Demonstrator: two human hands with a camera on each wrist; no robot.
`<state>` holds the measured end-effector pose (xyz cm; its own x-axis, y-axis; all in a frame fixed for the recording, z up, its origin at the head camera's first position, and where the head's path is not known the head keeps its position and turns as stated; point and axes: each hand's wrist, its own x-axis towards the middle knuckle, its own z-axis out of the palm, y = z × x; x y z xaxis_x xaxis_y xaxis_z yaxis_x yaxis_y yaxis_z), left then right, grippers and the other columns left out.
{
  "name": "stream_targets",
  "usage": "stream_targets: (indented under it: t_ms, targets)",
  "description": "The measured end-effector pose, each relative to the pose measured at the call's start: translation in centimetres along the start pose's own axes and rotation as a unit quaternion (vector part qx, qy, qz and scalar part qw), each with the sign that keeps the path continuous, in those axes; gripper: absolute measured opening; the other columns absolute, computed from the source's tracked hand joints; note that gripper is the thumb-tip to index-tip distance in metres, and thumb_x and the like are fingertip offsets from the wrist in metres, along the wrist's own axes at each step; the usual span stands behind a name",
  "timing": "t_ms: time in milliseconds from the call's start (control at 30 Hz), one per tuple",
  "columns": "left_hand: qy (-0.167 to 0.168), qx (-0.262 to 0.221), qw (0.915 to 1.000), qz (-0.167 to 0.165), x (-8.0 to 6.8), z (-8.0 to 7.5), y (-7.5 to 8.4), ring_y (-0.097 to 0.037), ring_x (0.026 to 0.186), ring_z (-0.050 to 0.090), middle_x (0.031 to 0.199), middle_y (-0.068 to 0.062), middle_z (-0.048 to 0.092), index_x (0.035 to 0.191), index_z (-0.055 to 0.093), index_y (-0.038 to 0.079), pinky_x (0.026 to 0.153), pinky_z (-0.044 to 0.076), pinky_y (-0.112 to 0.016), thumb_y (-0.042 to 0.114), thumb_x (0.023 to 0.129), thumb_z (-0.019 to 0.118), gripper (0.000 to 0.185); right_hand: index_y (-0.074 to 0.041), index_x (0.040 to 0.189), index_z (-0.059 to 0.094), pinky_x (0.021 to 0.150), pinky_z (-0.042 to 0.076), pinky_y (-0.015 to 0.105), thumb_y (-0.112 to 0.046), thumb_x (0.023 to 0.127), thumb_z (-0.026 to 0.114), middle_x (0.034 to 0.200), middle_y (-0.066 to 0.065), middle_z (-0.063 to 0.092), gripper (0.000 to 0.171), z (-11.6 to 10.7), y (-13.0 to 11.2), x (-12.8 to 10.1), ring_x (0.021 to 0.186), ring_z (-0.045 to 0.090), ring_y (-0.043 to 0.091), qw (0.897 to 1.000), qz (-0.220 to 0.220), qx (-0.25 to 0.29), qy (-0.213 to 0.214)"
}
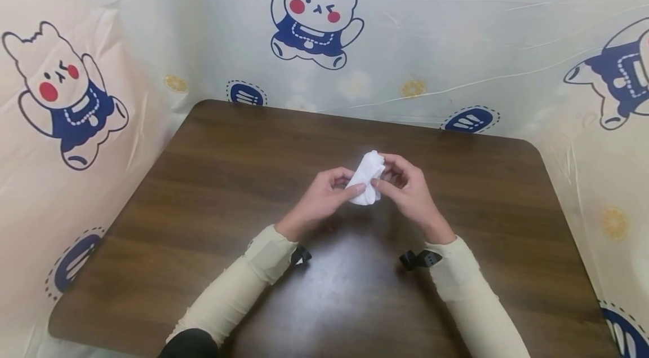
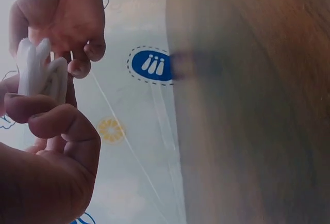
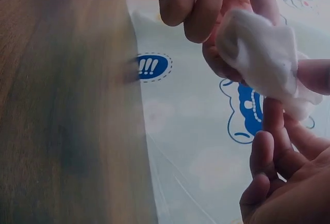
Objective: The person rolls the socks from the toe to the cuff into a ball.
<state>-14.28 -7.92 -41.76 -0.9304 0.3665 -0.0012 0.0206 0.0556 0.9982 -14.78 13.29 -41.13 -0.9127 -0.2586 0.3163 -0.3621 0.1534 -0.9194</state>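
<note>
A small bunched white cloth [image 1: 366,180] is held just above the middle of a dark wooden table [image 1: 213,189]. My left hand [image 1: 350,189] pinches its lower left side between thumb and fingers. From the right, my right hand [image 1: 381,176] grips the cloth with curled fingers. In the left wrist view the cloth [image 2: 41,74] stands between my left hand [image 2: 36,110] below and my right hand [image 2: 77,53] above. In the right wrist view the cloth [image 3: 263,53] sits between my right hand [image 3: 304,79] and my left hand's fingers [image 3: 191,7].
A printed plastic sheet with cartoon bears [image 1: 314,14] walls the table at the back and both sides. Cream sleeves [image 1: 238,290] cover both forearms, with black straps [image 1: 419,259] at the wrists. The table's rounded edge [image 1: 56,324] lies at the near left.
</note>
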Motion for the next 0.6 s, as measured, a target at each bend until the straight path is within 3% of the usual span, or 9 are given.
stream_targets:
  t_ms: [267, 500, 600]
  targets:
    - [0.003, -0.006, 0.9999, 0.008, -0.05, 0.32, -0.07, -0.025, 0.09, 0.07, 0.103, -0.013, 0.071, 0.111, 0.067, -0.005, 0.085, 0.052, -0.058, 0.012, 0.093, 0.073, 0.025, 0.0, 0.116, 0.069, 0.067, 0.046, 0.032, -0.006, 0.091, 0.071, 0.092, 0.014, 0.063, 0.026, -0.17, 0.19, -0.05, 0.08, 0.053, 0.028, 0.999, 0.032, -0.028, 0.002]
    - [0.014, 0.005, 0.9998, 0.015, 0.08, 0.52, -0.18, -0.024, 0.087, 0.071, 0.101, -0.012, 0.071, 0.11, 0.067, -0.004, 0.082, 0.053, -0.056, 0.013, 0.094, 0.073, 0.025, -0.001, 0.11, 0.072, 0.067, 0.049, 0.03, -0.015, 0.093, 0.071, 0.097, 0.011, 0.068, 0.022, 0.0, -0.25, -0.21, 0.084, 0.057, 0.026, 0.997, 0.061, -0.054, -0.004]
    - [0.013, 0.014, 0.9997, 0.013, 0.11, 0.6, -0.23, -0.024, 0.084, 0.07, 0.101, -0.012, 0.071, 0.111, 0.067, -0.004, 0.077, 0.056, -0.048, 0.013, 0.093, 0.073, 0.025, -0.001, 0.109, 0.072, 0.066, 0.049, 0.029, -0.015, 0.093, 0.071, 0.097, 0.01, 0.069, 0.021, 0.13, -0.33, -0.21, 0.084, 0.057, 0.026, 0.996, 0.062, -0.059, 0.0]
